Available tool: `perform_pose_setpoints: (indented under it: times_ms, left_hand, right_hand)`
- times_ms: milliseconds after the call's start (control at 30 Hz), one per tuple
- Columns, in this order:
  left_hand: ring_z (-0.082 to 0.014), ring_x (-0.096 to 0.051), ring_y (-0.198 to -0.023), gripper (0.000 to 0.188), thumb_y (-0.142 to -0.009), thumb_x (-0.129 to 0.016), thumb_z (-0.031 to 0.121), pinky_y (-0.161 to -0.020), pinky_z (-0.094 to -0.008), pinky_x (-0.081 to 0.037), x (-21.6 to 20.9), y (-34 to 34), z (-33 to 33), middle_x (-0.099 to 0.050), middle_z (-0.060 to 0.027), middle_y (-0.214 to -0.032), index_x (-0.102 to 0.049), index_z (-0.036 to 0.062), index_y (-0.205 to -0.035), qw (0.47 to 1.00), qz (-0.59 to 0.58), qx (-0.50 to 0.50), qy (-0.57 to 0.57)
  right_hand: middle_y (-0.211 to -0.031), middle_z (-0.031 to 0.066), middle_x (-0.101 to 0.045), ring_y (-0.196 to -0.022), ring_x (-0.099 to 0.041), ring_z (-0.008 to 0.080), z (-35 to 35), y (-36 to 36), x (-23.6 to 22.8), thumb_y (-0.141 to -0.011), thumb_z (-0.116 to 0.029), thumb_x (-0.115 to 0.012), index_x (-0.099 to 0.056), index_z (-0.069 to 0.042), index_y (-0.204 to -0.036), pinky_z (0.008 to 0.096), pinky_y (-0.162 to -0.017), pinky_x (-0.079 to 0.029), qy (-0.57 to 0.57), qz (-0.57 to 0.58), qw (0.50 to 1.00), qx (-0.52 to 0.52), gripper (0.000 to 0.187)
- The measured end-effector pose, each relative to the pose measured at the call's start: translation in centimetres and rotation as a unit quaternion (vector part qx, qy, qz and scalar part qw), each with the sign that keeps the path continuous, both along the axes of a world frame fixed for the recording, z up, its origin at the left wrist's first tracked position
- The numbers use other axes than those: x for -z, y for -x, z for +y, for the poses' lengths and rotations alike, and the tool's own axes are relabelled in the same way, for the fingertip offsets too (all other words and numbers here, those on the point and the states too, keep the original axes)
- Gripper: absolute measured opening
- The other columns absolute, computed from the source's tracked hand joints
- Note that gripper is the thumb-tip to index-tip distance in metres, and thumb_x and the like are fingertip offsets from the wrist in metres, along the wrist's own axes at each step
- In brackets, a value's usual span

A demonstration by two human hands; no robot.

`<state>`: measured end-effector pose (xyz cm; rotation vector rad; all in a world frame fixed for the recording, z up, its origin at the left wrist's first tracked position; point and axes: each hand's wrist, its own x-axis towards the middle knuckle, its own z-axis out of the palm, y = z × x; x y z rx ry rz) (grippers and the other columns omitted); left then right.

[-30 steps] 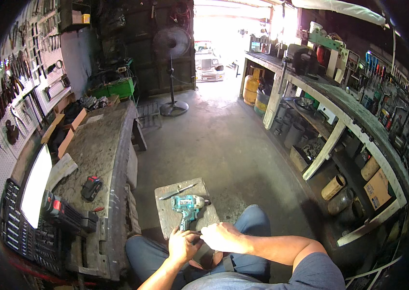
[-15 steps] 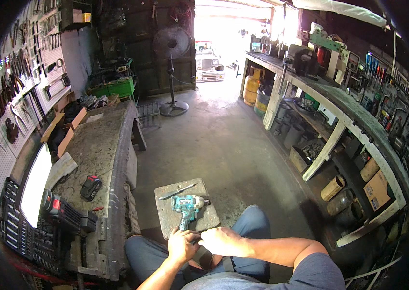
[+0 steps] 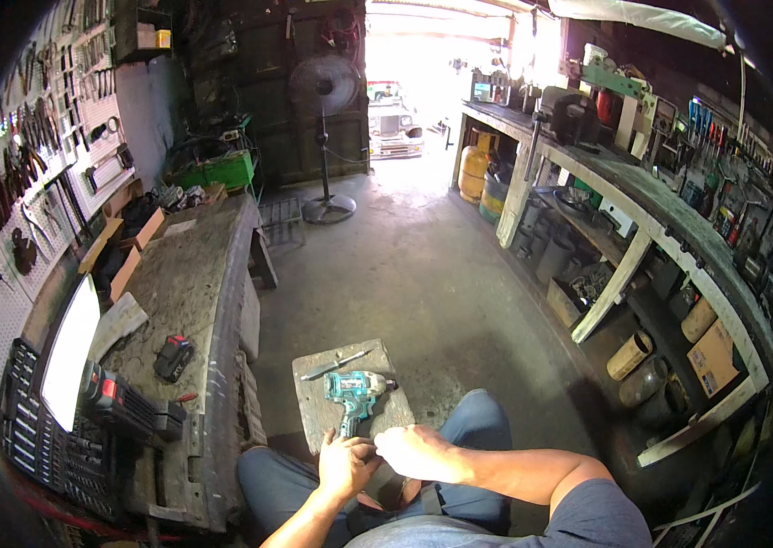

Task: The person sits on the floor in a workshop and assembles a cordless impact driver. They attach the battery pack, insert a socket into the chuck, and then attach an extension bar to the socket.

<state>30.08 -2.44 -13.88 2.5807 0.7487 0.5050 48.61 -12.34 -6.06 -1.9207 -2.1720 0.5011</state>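
A teal cordless impact wrench [image 3: 356,390] lies on a worn wooden block [image 3: 311,399] in front of my knees, its dark nose pointing right. My left hand [image 3: 344,468] is closed about the lower end of its handle, which the fingers hide. Right beside it, my right hand [image 3: 416,454] is closed in a pinch at the same spot; whatever is between those fingers cannot be made out. A slim dark tool with a metal shaft [image 3: 336,364] rests on the block beyond the wrench. Between my legs, below the hands, a brownish object is partly covered.
On my left stands a workbench [image 3: 195,274] with a black-and-red battery pack [image 3: 173,357], a lit lamp [image 3: 71,354] and a socket set [image 3: 23,420]. Tools hang on pegboard behind it. A long bench [image 3: 629,196] runs along the right; a standing fan [image 3: 324,137] is ahead.
My right hand has shifted very slightly, its fingers still pinched beside the left hand. The impact wrench and the slim tool stay where they were.
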Motion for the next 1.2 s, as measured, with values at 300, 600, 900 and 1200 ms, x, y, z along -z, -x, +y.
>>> perform_pose_setpoints:
  times_ms: [300,600,900,1200]
  left_hand:
    - [-0.0241,-0.078,-0.106,0.024,-0.086,-0.089,0.039,-0.123,-0.0645,-0.038,0.4,0.0,0.4,-0.083,0.0019,-0.106,-0.086,0.019,-0.099,0.999,-0.032,-0.014,0.034]
    - [-0.0242,-0.078,-0.104,0.024,-0.086,-0.09,0.039,-0.123,-0.0619,-0.039,0.4,-0.1,0.2,-0.083,0.0025,-0.105,-0.086,0.0195,-0.099,1.0,-0.026,-0.01,0.013]
    - [-0.0233,-0.077,-0.105,0.024,-0.083,-0.091,0.036,-0.122,-0.061,-0.041,0.5,0.0,0.1,-0.083,0.0034,-0.106,-0.086,0.0211,-0.1,1.0,-0.003,-0.003,-0.018]
    - [-0.0234,-0.077,-0.107,0.023,-0.082,-0.092,0.033,-0.122,-0.0604,-0.041,0.1,0.0,0.3,-0.083,0.0036,-0.105,-0.086,0.022,-0.101,0.999,-0.037,-0.007,0.029]
  right_hand:
    - [-0.101,0.0207,-0.071,-0.096,-0.075,0.0406,-0.7,-0.7,0.7,-0.109,-0.028,-0.059,-0.07,-0.002,-0.112,0.05,-0.083,-0.061,-0.039,0.075,0.994,-0.066,0.029]
    - [-0.1,0.0205,-0.069,-0.093,-0.075,0.0393,0.2,-1.4,1.0,-0.108,-0.026,-0.061,-0.072,-0.004,-0.111,0.0495,-0.083,-0.062,-0.076,0.048,0.993,-0.082,0.025]
    - [-0.096,0.0196,-0.075,-0.088,-0.078,0.0379,-0.3,-0.4,-0.4,-0.107,-0.026,-0.06,-0.071,-0.003,-0.106,0.0478,-0.076,-0.063,-0.032,0.004,0.999,-0.021,0.026]
    - [-0.101,0.0227,-0.072,-0.093,-0.076,0.0417,-1.0,-0.8,0.6,-0.113,-0.033,-0.054,-0.069,-0.001,-0.108,0.0507,-0.081,-0.062,-0.076,0.102,0.992,-0.016,0.036]
